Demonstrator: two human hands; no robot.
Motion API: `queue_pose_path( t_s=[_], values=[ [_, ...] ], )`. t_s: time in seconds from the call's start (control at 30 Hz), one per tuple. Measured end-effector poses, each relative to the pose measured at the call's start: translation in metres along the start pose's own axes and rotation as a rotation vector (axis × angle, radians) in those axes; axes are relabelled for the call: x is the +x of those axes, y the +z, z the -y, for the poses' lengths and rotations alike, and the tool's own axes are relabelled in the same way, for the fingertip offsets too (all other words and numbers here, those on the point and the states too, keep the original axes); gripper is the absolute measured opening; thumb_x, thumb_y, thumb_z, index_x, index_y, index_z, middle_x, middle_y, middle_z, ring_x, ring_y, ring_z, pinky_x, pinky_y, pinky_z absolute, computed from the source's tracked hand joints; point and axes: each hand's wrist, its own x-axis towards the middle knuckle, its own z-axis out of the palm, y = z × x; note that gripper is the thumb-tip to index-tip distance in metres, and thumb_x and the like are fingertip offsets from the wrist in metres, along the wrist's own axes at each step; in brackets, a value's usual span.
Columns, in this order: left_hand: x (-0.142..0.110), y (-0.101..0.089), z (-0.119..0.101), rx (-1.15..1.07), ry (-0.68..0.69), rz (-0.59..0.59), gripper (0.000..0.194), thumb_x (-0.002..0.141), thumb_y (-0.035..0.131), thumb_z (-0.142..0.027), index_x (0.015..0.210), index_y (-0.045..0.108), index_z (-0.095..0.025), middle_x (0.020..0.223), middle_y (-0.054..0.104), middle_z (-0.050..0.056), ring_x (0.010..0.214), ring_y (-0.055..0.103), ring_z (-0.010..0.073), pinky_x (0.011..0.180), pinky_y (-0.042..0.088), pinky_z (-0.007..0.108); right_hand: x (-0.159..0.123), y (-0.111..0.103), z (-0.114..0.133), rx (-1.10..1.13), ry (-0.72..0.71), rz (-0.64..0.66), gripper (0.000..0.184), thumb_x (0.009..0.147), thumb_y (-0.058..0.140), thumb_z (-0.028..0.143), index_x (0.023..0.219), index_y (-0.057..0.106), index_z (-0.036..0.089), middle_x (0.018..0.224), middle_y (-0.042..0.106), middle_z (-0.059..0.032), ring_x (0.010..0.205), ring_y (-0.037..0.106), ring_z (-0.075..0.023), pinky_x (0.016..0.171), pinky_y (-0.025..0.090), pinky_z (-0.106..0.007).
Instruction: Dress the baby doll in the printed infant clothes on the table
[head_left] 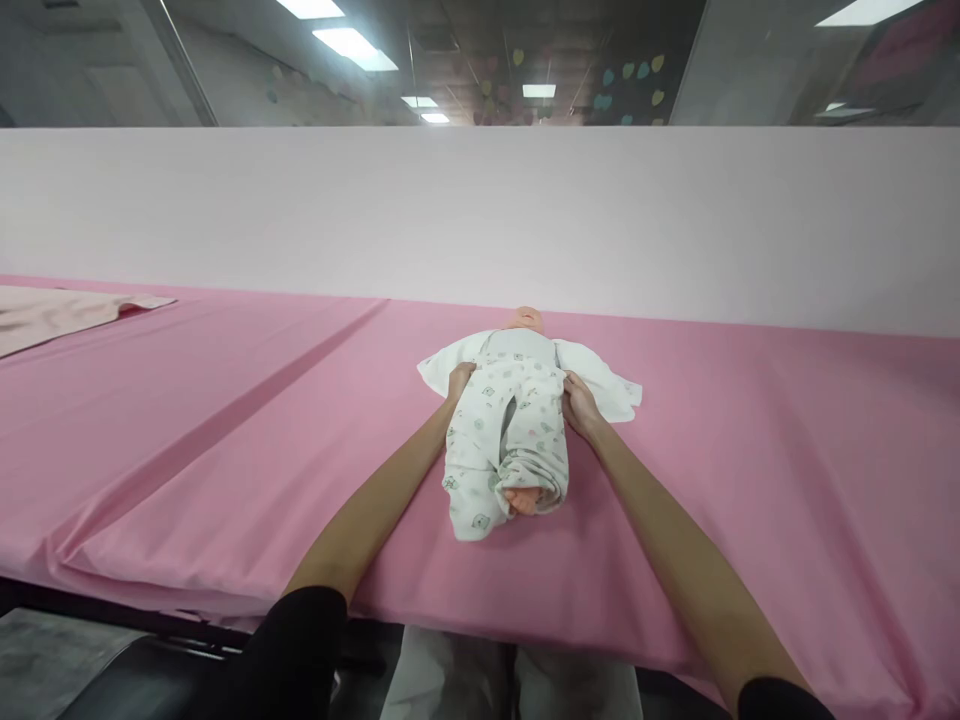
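A baby doll (529, 319) lies on its back on the pink-covered table, head towards the wall. It wears a white top (596, 375) with the sleeves spread to both sides, and white printed pants (480, 430) on its legs. One doll foot (523, 499) shows at a bunched pant leg; the other leg's cloth lies flat past the end, its foot hidden. My left hand (460, 380) is closed on the left side of the pants' waist. My right hand (579, 402) pinches the waist on the right side. Some of my fingertips are hidden by the cloth.
The pink sheet (262, 480) has a few long creases. A pale folded cloth (60, 312) lies at the far left. A white wall (375, 210) rises behind the table, with glass panels above it. A dark chair (150, 675) stands below the table's front edge.
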Motion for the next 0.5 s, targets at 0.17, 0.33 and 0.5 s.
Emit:
queue_pose_path(
  t_s=[0.17, 0.33, 0.5],
  values=[
    [-0.020, 0.009, -0.002, -0.033, 0.041, -0.007, 0.021, 0.075, 0.060, -0.035, 0.067, 0.050, -0.018, 0.061, 0.047, -0.004, 0.058, 0.044, 0.0090, 0.060, 0.039, 0.024, -0.003, 0.002, 0.004, -0.158, -0.118, -0.155, 0.018, 0.066, 0.055, 0.035, 0.079, 0.053, 0.023, 0.074, 0.059, 0.0016, 0.072, 0.053, -0.0165, 0.062, 0.041, -0.027],
    [-0.032, 0.017, 0.000, -0.041, 0.124, -0.027, 0.021, 0.078, 0.059, -0.036, 0.074, 0.049, -0.018, 0.069, 0.048, -0.004, 0.063, 0.045, 0.0081, 0.062, 0.038, 0.022, 0.000, -0.001, 0.003, -0.278, -0.248, -0.173, 0.016, 0.063, 0.054, 0.031, 0.075, 0.049, 0.022, 0.081, 0.056, -0.0002, 0.076, 0.048, -0.0161, 0.070, 0.042, -0.029],
    [-0.035, 0.017, 0.001, -0.033, 0.059, -0.014, 0.018, 0.083, 0.054, -0.034, 0.076, 0.045, -0.020, 0.061, 0.039, -0.007, 0.053, 0.035, 0.0068, 0.054, 0.031, 0.021, 0.006, -0.001, 0.002, -0.374, -0.221, -0.202, 0.014, 0.068, 0.046, 0.036, 0.071, 0.041, 0.023, 0.073, 0.049, -0.0003, 0.073, 0.043, -0.0161, 0.066, 0.041, -0.027]
  ],
)
